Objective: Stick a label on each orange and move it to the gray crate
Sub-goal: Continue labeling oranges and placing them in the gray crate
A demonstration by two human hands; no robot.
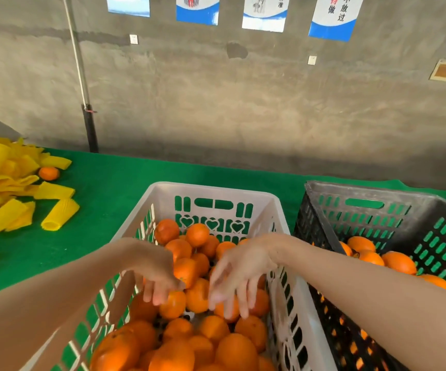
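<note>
Left hand (pixel 160 282): loose fingers, reaching an orange (pixel 175 305) to label.
Right hand (pixel 239 274): spread wide, apparently empty.
Gray crate (pixel 371 190): beside, ready.

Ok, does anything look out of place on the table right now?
One orange lies loose on the green table, far left, at the edge of the pile of yellow foam sleeves, outside the white crate and the gray crate. Nothing else stands out.
</note>
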